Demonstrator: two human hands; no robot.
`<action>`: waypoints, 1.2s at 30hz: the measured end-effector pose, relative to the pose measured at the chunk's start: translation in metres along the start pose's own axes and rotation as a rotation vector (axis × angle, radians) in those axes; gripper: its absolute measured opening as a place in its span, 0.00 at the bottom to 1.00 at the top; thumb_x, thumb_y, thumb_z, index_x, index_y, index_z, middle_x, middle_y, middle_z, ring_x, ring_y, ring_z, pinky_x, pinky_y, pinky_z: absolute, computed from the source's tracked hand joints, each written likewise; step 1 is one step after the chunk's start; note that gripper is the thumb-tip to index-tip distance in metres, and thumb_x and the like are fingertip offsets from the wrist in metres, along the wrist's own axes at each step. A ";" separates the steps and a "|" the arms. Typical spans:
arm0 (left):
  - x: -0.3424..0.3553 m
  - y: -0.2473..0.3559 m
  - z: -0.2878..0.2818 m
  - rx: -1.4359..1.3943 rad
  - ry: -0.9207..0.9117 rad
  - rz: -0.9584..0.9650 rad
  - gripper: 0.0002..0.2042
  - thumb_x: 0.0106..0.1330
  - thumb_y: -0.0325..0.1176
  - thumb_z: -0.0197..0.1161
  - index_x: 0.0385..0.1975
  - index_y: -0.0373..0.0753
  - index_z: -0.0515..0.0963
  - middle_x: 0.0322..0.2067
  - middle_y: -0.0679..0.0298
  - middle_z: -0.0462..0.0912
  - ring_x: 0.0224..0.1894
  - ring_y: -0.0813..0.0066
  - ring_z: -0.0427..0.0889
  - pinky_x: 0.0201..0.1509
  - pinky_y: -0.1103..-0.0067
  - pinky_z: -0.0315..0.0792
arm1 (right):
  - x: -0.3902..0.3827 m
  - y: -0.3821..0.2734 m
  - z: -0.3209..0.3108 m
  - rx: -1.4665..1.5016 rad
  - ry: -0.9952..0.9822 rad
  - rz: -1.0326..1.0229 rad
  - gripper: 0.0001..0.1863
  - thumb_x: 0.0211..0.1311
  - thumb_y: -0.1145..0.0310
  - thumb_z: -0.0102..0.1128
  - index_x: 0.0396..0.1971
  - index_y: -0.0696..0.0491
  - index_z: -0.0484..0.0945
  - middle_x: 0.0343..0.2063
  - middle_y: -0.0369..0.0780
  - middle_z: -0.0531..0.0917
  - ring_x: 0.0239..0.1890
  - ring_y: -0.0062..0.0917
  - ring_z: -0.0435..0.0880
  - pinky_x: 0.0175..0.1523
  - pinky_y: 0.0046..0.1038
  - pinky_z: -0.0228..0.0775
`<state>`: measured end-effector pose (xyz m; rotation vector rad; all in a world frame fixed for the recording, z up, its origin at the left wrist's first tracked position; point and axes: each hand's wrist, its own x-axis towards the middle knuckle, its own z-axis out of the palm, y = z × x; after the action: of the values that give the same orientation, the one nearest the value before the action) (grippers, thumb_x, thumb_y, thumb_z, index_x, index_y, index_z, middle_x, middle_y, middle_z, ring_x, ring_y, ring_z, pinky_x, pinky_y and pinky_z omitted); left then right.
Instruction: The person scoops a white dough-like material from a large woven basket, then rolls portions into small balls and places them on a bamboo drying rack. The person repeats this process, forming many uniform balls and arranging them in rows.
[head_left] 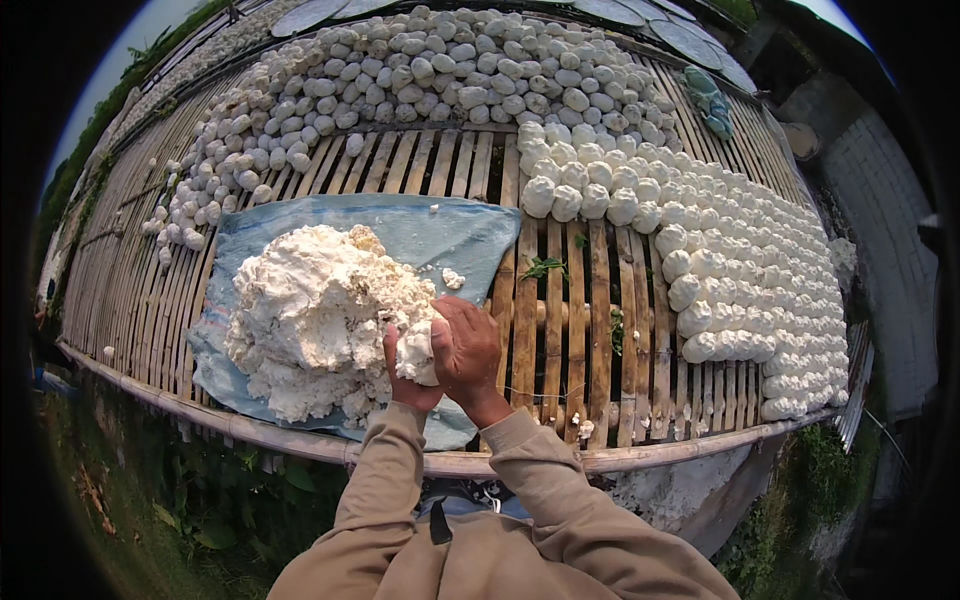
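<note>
A large crumbly white mass (300,310) of soft material lies on a pale blue woven sheet (460,230) spread over slatted bamboo. At the right edge of that mass, my left hand (405,370) and my right hand (465,355) are cupped together around a white lump (418,350), fingers closed on it. The right hand's back faces up; part of the left hand is hidden by the lump and the right hand. A small loose crumb (452,278) sits on the sheet just beyond my hands.
A pile of grayish-white rounded balls (420,70) covers the far platform (130,290). Neat rows of whiter lumps (740,260) stand at the right, near green leaves (540,268). A bamboo rail (620,457) runs along the near edge. Round trays and green cloth (707,100) are at the back right.
</note>
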<state>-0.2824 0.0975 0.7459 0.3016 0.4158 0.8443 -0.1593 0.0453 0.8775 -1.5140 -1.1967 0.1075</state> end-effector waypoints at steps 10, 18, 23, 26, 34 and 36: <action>-0.008 -0.117 0.072 0.162 0.102 -0.128 0.43 0.67 0.75 0.49 0.69 0.42 0.69 0.64 0.54 0.77 0.65 0.55 0.76 0.72 0.58 0.68 | -0.014 0.046 -0.126 -0.194 -0.294 0.290 0.25 0.74 0.49 0.52 0.59 0.50 0.82 0.60 0.46 0.81 0.64 0.45 0.77 0.69 0.46 0.65; 0.004 -0.182 0.107 -0.328 -0.032 -0.406 0.34 0.71 0.67 0.53 0.60 0.41 0.75 0.54 0.56 0.83 0.55 0.54 0.82 0.64 0.55 0.76 | -0.032 0.093 -0.192 -0.134 -0.329 0.432 0.26 0.75 0.49 0.55 0.62 0.50 0.79 0.66 0.49 0.75 0.68 0.47 0.72 0.72 0.53 0.58; 0.011 -0.209 0.134 -0.098 0.106 -0.479 0.35 0.71 0.67 0.53 0.62 0.40 0.75 0.56 0.51 0.82 0.58 0.51 0.81 0.70 0.54 0.71 | -0.034 0.105 -0.216 -0.525 0.012 0.217 0.27 0.73 0.47 0.54 0.61 0.49 0.79 0.62 0.46 0.78 0.65 0.44 0.76 0.70 0.48 0.64; 0.016 -0.219 0.156 0.290 0.088 -0.254 0.34 0.71 0.66 0.55 0.62 0.41 0.75 0.55 0.54 0.83 0.56 0.57 0.82 0.67 0.58 0.73 | -0.025 0.110 -0.232 -0.482 -0.219 0.303 0.29 0.72 0.45 0.55 0.64 0.49 0.78 0.68 0.49 0.73 0.68 0.45 0.72 0.72 0.51 0.58; 0.071 -0.237 0.193 0.225 0.062 -0.371 0.39 0.71 0.69 0.53 0.68 0.41 0.70 0.65 0.55 0.76 0.66 0.58 0.77 0.71 0.62 0.71 | 0.018 0.157 -0.252 -0.253 -0.180 0.314 0.31 0.74 0.44 0.52 0.65 0.50 0.76 0.68 0.51 0.71 0.64 0.48 0.75 0.67 0.49 0.64; 0.091 -0.241 0.194 0.058 0.104 -0.402 0.37 0.70 0.70 0.52 0.64 0.42 0.73 0.61 0.58 0.80 0.63 0.60 0.79 0.69 0.62 0.72 | 0.032 0.174 -0.254 -0.498 -0.005 0.109 0.30 0.74 0.44 0.52 0.64 0.50 0.77 0.64 0.50 0.76 0.61 0.46 0.78 0.64 0.45 0.68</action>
<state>0.0202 -0.0017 0.7948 0.2181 0.5763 0.4558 0.1229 -0.0775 0.8468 -2.0132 -1.1985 -0.1241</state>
